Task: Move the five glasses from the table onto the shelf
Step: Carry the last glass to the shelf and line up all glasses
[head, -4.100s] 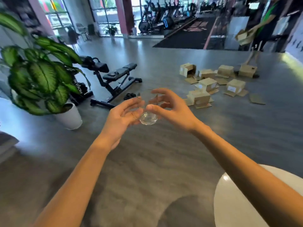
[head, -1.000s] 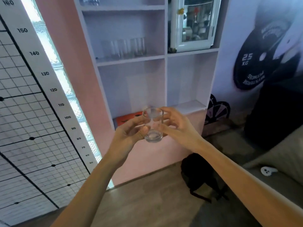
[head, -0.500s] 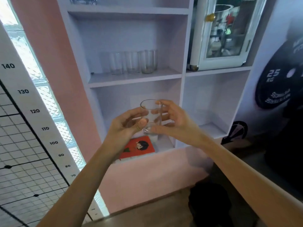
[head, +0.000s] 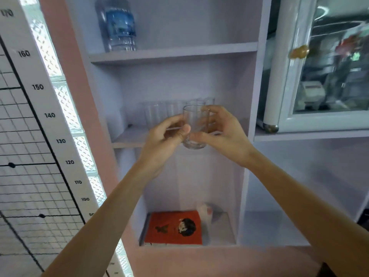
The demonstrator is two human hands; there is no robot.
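Grip: both hands, left hand (head: 165,134) and right hand (head: 221,130), pinch one glass (head: 194,126) | risk: could clink the shelved glasses (head: 157,114) right behind the grip, imo

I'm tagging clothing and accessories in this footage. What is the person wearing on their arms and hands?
Nothing shows. Both forearms are bare as far as the frame reaches, with no sleeve in view. The left hand and right hand have no gloves, and no rings, watch or bracelet can be seen at the wrists.

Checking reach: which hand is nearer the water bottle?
Left. The left hand is below the water bottle, slightly right; the right hand is farther right.
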